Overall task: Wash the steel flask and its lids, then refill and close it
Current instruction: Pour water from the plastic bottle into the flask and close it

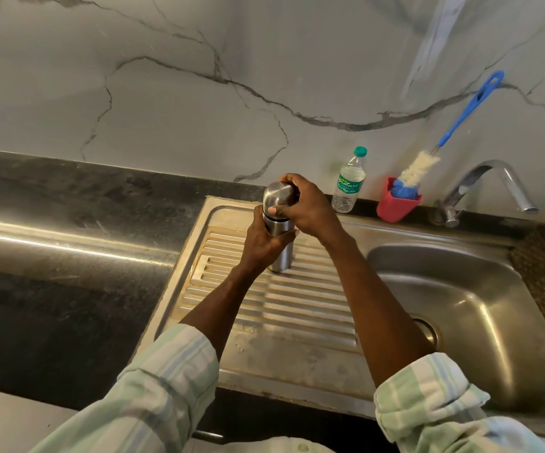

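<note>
The left hand (pixel 266 238) wraps its curled fingers around the middle of the steel flask (pixel 279 233), thumb pressed on the near side. The right hand (pixel 307 204) closes over the domed steel lid (pixel 276 196) from above, thumb on its lower rim, fingers curled round the far side. The flask stands upright on the ribbed drainboard (pixel 284 308) left of the sink basin (pixel 460 305); its brushed, shiny body shows a dark band just beneath the lid

Grey-veined marble wall (pixel 199 103) behind dark stone bench (pixel 68 289); steel sink (pixel 460 289), tap (pixel 493 184) at right.
</note>
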Action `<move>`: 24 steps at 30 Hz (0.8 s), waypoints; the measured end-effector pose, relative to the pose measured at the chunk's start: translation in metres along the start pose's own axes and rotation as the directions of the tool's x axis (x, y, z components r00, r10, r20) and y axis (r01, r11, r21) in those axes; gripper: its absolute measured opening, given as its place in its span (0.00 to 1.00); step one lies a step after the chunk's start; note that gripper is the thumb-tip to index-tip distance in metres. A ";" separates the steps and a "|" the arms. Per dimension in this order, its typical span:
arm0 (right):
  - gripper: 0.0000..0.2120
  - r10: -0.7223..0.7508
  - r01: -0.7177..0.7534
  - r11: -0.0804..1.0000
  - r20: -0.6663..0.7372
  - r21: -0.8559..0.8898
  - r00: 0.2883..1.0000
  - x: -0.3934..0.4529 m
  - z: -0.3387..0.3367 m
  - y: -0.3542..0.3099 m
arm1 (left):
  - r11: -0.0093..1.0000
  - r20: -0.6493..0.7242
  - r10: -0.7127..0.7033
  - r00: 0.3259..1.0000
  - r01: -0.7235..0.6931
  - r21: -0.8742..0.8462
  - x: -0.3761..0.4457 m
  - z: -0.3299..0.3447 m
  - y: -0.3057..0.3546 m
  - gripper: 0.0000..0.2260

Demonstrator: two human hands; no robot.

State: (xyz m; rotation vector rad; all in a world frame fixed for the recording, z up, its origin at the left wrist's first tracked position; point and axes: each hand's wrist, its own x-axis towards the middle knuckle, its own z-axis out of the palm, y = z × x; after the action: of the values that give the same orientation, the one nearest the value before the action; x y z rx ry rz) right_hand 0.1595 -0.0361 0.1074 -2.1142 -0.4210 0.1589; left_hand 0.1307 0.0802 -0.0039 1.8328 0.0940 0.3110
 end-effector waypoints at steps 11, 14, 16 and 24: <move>0.39 -0.027 -0.053 0.874 -0.157 -0.483 0.987 0.002 0.013 -0.012 | 1.000 0.048 -0.010 0.999 0.009 0.011 -0.001 0.000 0.006 0.35; 0.34 -0.066 0.016 0.860 -0.080 -0.510 0.995 0.008 0.011 -0.014 | 0.999 0.046 -0.024 0.999 0.022 0.035 -0.001 -0.001 0.005 0.31; 0.31 -0.078 0.080 0.877 0.023 -0.473 0.997 0.012 0.002 -0.014 | 0.999 0.039 -0.036 0.999 0.035 0.038 0.000 -0.002 0.003 0.29; 0.33 -0.030 0.107 0.967 0.313 -0.231 0.949 0.021 -0.021 -0.019 | 0.998 0.054 -0.057 0.997 0.055 0.042 0.001 -0.003 0.003 0.32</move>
State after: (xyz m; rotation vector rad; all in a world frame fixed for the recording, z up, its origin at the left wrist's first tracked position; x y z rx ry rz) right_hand 0.1801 -0.0361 0.1359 -2.3202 -0.7318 0.4187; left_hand 0.1306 0.0826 -0.0005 1.8736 0.1137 0.2205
